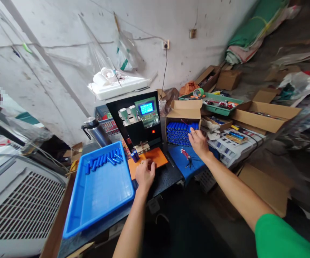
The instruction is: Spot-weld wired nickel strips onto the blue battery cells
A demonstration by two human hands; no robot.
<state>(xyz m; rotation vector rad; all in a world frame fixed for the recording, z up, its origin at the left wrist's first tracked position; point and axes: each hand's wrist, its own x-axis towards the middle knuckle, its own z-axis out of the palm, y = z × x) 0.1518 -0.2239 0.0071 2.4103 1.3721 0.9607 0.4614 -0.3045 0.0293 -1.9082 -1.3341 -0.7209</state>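
My left hand (145, 173) rests at the near edge of an orange board (157, 157), fingers bent and the thumb apart, with no held item visible. Just beyond its fingertips, two blue battery cells (135, 156) stand upright beside the electrode block of a black spot welder (128, 134) with a lit blue screen. My right hand (198, 142) is at the right side of an open cardboard box (185, 113) packed with stacked blue cells (178, 133). Its fingers are closed at the top cells, seemingly pinching one; the fingertips are partly hidden.
On the left, a blue tray (101, 197) holds several blue cells near its far end. Red and black wire leads (185, 157) lie on a blue cloth (178, 161). A steel flask (97, 130) stands behind the tray. Rightward are a green tray (219, 107) and an open carton (267, 116).
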